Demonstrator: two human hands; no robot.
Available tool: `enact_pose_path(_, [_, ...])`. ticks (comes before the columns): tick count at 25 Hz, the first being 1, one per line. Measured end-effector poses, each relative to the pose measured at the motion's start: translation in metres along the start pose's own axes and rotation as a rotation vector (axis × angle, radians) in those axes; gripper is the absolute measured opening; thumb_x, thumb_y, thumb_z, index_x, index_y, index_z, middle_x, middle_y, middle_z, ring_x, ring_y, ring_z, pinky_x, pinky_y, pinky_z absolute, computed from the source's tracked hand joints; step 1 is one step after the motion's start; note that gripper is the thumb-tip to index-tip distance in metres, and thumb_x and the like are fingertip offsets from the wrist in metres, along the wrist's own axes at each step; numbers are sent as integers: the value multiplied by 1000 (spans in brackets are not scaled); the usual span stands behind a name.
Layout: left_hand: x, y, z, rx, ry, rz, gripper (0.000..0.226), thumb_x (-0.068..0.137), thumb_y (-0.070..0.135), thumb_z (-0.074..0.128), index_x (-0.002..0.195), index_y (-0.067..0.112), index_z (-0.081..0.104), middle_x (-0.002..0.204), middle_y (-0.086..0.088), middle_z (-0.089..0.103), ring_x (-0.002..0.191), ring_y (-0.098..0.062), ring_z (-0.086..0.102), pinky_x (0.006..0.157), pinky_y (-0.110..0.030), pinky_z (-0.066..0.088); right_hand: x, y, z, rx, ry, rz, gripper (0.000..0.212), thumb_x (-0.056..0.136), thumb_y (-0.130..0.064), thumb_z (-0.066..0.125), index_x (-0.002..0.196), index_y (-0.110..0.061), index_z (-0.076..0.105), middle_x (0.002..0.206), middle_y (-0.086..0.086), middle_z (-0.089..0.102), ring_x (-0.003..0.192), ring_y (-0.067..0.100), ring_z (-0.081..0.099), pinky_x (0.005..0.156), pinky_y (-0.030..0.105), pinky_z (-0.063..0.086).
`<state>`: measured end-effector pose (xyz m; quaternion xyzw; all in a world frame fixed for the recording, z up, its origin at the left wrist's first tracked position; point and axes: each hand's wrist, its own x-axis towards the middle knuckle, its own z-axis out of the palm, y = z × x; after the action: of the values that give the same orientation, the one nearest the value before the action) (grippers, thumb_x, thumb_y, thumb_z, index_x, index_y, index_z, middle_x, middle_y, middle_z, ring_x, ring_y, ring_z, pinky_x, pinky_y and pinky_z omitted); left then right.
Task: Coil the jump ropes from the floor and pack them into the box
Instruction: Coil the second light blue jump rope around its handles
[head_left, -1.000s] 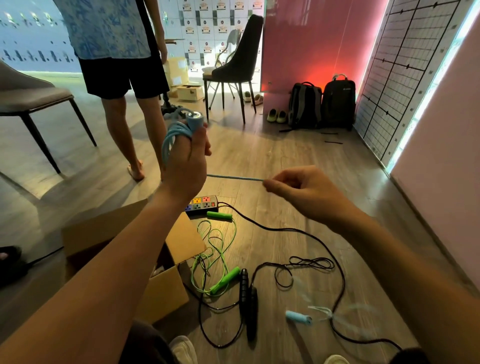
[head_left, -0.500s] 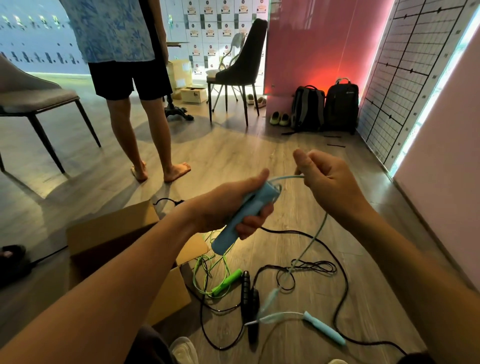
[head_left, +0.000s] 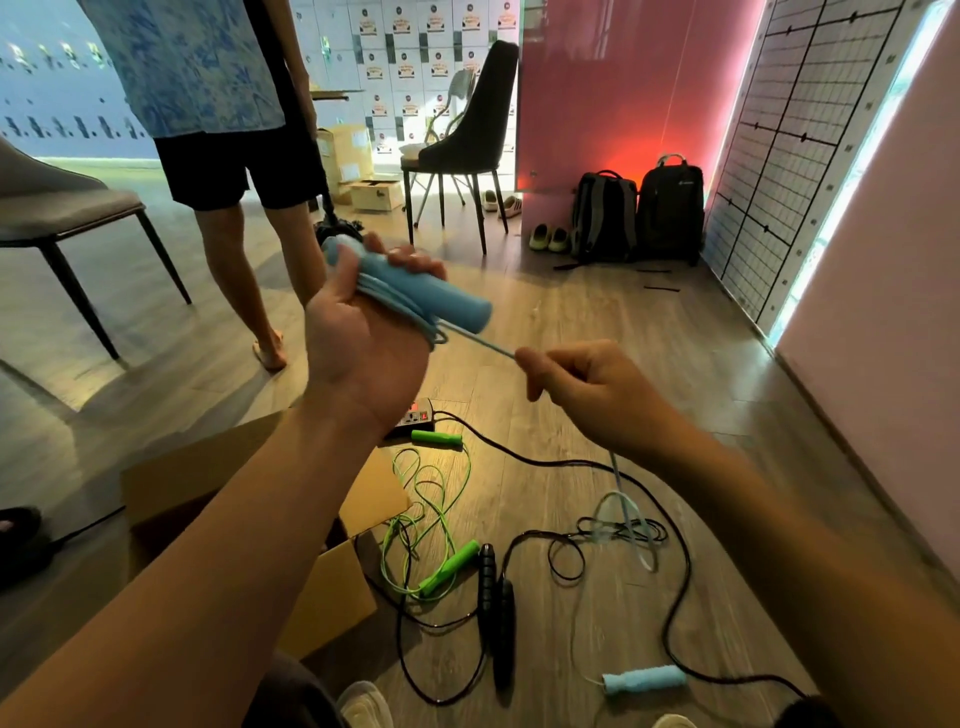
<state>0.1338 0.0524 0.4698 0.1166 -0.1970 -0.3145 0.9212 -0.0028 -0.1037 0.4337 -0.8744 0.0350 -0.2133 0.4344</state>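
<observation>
The left hand (head_left: 363, 338) has turned palm-up and risen since half a second ago. It grips the blue handle (head_left: 436, 299) with rope coils pressed against it. The right hand (head_left: 592, 400), now lower, pinches the blue cord (head_left: 480, 340), which runs taut between them. The other blue handle (head_left: 644, 679) lies on the floor, right of the box (head_left: 332, 603).

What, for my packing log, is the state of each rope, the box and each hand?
blue rope: partly coiled, far handle on floor.
green rope: loose on floor.
black rope: loose on floor.
box: open.
left hand: grips blue handle and coils.
right hand: pinches blue rope.
</observation>
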Motion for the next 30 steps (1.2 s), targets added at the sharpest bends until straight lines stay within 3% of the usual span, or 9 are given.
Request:
enact_pose_path(5, [15, 20, -36, 362, 369, 260, 19, 103, 35, 47, 105, 17, 51, 72, 1, 53, 67, -13, 56, 86, -35, 52, -8, 4, -5, -97, -216, 7, 27, 95, -46, 53, 82, -30, 70, 56, 0, 45, 50, 13, 38, 53, 31, 33])
enact_pose_path(8, [18, 25, -56, 672, 375, 259, 16, 102, 35, 47, 102, 18, 51, 73, 2, 53, 69, -12, 56, 88, -38, 51, -8, 6, -8, -130, -174, -7, 31, 93, -49, 50, 89, -26, 71, 57, 0, 47, 51, 13, 38, 53, 31, 35])
enact_pose_path(10, [15, 19, -63, 1020, 275, 194, 16, 103, 31, 46, 98, 18, 51, 77, 0, 53, 72, -14, 55, 84, -40, 52, -6, 3, -7, -142, -75, -31, 39, 92, -53, 45, 84, -23, 68, 56, 0, 46, 50, 11, 39, 53, 29, 36])
enact_pose_path(13, [1, -3, -60, 1508, -50, 12, 26, 104, 32, 44, 98, 10, 55, 80, -5, 52, 74, -21, 52, 76, -44, 50, -2, -3, -4, -138, 117, -75, 48, 95, -52, 38, 66, -19, 57, 53, -4, 46, 47, 5, 42, 52, 18, 37])
enact_pose_path(17, [-15, -22, -39, 1567, -347, -464, 51, 101, 51, 35, 93, 7, 59, 73, -4, 56, 61, -14, 54, 60, -29, 50, 0, 0, -6, -123, 273, -118, 53, 99, -46, 38, 56, -17, 51, 50, -6, 46, 45, 6, 46, 50, 13, 36])
enact_pose_path(21, [-29, -35, -17, 1320, -496, -765, 55, 98, 58, 32, 77, 12, 53, 58, -2, 47, 47, -13, 45, 51, -26, 44, 0, 6, -6, -101, 295, -69, 51, 99, -47, 39, 61, -16, 56, 50, -7, 45, 45, 5, 45, 49, 14, 35])
enact_pose_path(24, [-30, -31, -3, 828, -360, -796, 56, 90, 64, 34, 71, 14, 52, 54, 1, 39, 43, -11, 38, 47, -24, 38, 1, 11, -9, -46, 282, 5, 47, 100, -45, 40, 74, -13, 62, 56, -6, 46, 48, 4, 43, 51, 22, 36])
enact_pose_path(27, [-24, -22, 0, 429, -289, -604, 45, 95, 47, 28, 80, 13, 53, 61, 1, 40, 50, -12, 42, 55, -26, 42, -1, 13, -10, -11, 184, 34, 44, 97, -51, 39, 79, -17, 60, 60, 3, 44, 51, 8, 41, 54, 29, 36])
enact_pose_path(30, [-14, -8, -3, 140, -155, -253, 35, 100, 36, 29, 95, 11, 52, 74, -1, 47, 66, -13, 49, 71, -28, 50, -5, 14, -11, -22, 75, 72, 36, 98, -46, 43, 88, -17, 61, 63, 5, 44, 53, 12, 40, 53, 31, 37])
